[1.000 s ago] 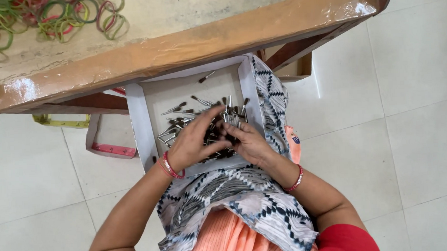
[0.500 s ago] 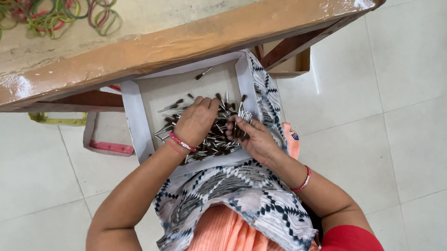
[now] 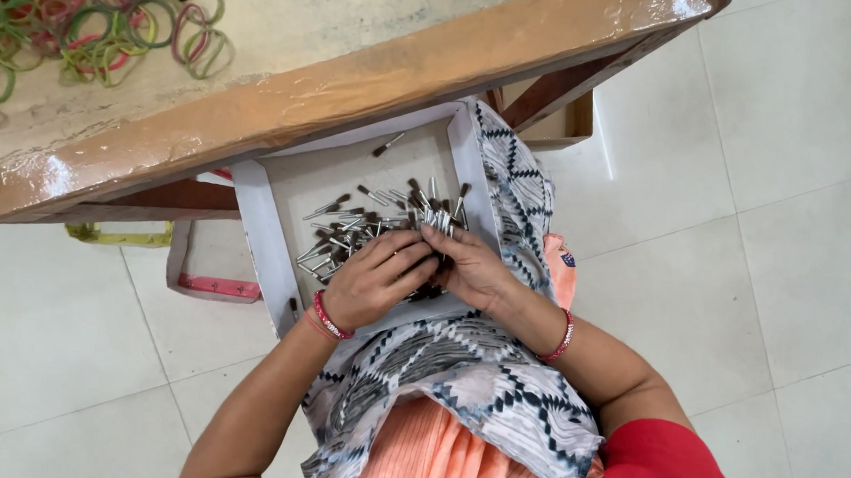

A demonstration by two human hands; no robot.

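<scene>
Both your left hand (image 3: 375, 280) and right hand (image 3: 469, 266) are curled loosely over the pile of small metal pins (image 3: 368, 227) in the white cardboard tray (image 3: 255, 226) on your lap, fingertips meeting, table edge (image 3: 345, 91) right above.

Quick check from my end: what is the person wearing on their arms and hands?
Both forearms are bare, with no gloves or long sleeves. The left hand has a red and pink bangle at the wrist; the right hand has a thinner red beaded bangle further up the wrist. A red short sleeve covers the right upper arm. No rings are clear enough to tell.
</scene>
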